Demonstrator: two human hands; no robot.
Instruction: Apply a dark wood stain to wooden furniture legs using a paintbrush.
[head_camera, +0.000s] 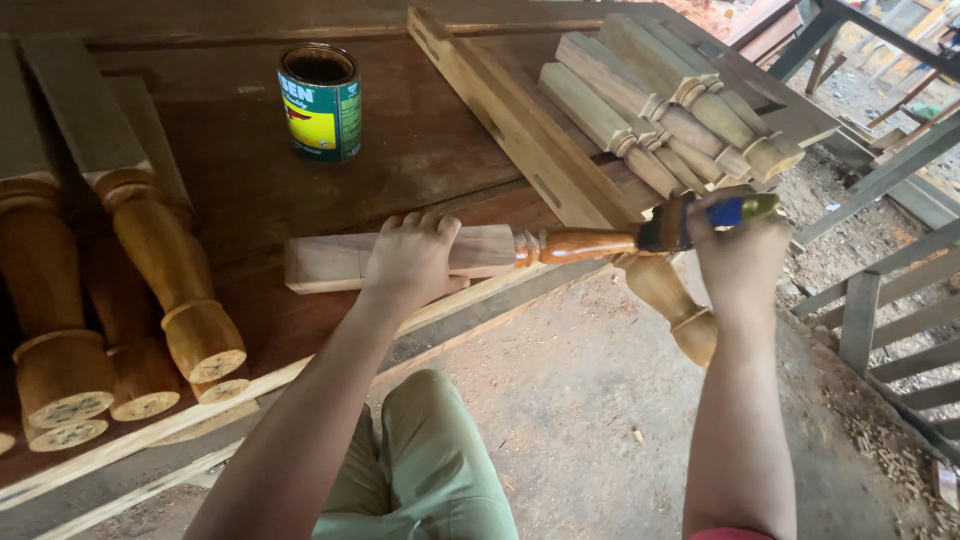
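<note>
The left hand (412, 258) presses flat, fingers curled over the top, on the square pale end of a turned wooden leg (480, 252) that lies across the near edge of the workbench (420, 140), its round end reaching out past the edge to the right. The right hand (738, 250) is closed around the blue and yellow handle of a paintbrush (700, 215), whose bristles touch the glossy brown middle of the leg. A paint can (320, 102) stands open farther back, with a stack of bare legs (660, 100) far right and varnished legs (130, 290) on the left.
</note>
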